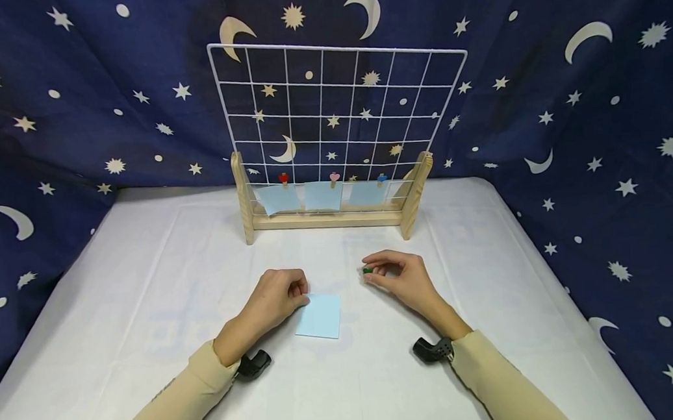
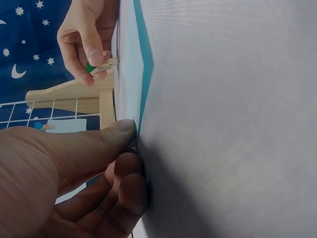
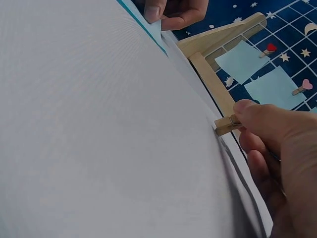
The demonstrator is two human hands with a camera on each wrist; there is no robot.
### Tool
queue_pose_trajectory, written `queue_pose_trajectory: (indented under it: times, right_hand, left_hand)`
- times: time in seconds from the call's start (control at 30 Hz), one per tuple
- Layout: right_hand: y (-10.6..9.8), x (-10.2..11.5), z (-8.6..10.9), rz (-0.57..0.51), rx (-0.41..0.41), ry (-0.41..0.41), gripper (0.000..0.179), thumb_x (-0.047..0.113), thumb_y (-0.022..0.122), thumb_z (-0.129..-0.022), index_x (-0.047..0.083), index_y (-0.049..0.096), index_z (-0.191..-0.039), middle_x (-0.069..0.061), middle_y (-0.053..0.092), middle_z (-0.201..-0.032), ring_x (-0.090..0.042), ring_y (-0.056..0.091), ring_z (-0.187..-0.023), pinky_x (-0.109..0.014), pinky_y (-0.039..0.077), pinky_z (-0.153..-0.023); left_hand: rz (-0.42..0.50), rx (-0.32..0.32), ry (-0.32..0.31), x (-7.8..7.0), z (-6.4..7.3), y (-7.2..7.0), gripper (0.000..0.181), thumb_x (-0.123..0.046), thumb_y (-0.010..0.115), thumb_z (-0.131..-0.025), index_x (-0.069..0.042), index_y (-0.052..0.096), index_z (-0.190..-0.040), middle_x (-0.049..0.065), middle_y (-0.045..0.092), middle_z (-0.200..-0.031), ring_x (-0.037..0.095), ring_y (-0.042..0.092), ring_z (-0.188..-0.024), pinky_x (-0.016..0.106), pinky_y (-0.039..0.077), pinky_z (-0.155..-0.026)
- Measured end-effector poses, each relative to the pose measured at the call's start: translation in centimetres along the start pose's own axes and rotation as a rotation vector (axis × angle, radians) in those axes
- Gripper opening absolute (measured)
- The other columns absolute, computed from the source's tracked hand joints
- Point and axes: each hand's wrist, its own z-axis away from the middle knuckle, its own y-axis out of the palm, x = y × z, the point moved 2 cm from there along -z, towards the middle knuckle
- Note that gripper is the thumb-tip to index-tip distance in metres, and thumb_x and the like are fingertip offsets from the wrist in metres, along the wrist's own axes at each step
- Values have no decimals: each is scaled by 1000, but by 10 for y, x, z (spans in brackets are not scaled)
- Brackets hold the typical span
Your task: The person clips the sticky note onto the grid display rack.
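Between the thumb and fingers of my left hand (image 1: 275, 295) is the upper left corner of a light blue square of paper (image 1: 320, 316). That paper lies on the white table, and in the left wrist view its edge (image 2: 143, 69) looks slightly bent. My right hand (image 1: 402, 277) pinches a small wooden clothespin (image 3: 227, 125) just above the table, to the right of the paper. A green piece (image 2: 90, 67) tops the clothespin; in the right wrist view my thumb mostly covers it. The clothespin and the paper are apart.
Behind both hands stands a white wire grid (image 1: 320, 110) on a wooden base (image 1: 328, 220). Three blue papers (image 1: 324, 196) hang low on it, clipped by clothespins with a red heart (image 1: 284, 177), a pink heart (image 1: 335, 176) and a blue top (image 1: 382, 177).
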Motion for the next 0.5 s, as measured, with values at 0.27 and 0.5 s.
queue_pose_trajectory:
  times: [0.27,0.5]
  right_hand:
    - [-1,3,-1,-8,18,42,18,13,90,-84,18,82,-99,-1,79,-91,-18,69,-76,-24,56,-69]
    - [2,1,1,-22,24,55,16,9,89,-84,14,82,-97,-5,79,-92,-21,68,-76,-24,56,-69]
  left_hand:
    - [5,-11,23,-1,-3,0,27,-2,88,-82,-15,66,-74,-7,57,-68,7,51,-64,22,45,-61]
    - [-14,-55,7,1,-2,-1,24,-3,87,-84,-13,68,-75,-6,58,-72,9,52,-67,23,45,-63]
